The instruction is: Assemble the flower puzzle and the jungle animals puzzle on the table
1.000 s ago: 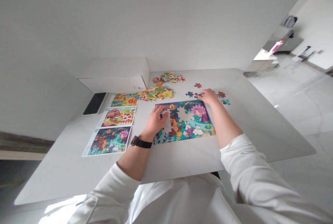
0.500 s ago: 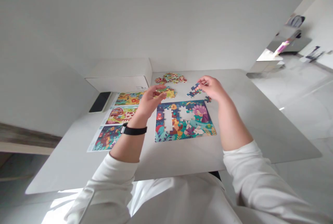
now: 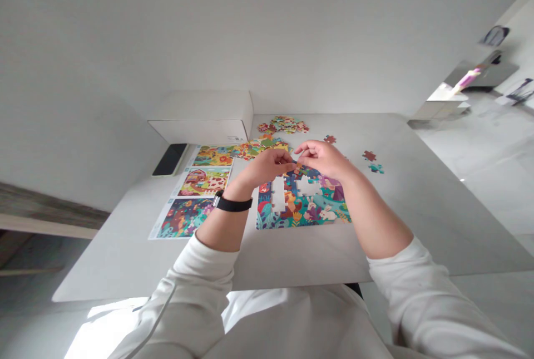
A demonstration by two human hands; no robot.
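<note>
A part-built colourful jigsaw puzzle (image 3: 304, 208) lies flat on the white table (image 3: 417, 203), with two white gaps in it. Above its far edge my left hand (image 3: 267, 165) and my right hand (image 3: 323, 158) meet, fingers pinched together around a small puzzle piece (image 3: 297, 168). The piece is mostly hidden by the fingertips. A black watch band sits on my left wrist.
Loose puzzle pieces (image 3: 283, 124) lie in piles at the far side, with a few single pieces (image 3: 369, 155) to the right. A reference sheet (image 3: 196, 189) with three pictures, a black phone (image 3: 169, 159) and a white box (image 3: 204, 116) are at the left.
Both hands came together over the puzzle's far edge. The right hand brought its piece leftward from the loose pieces, and the left hand moved right to meet it.
</note>
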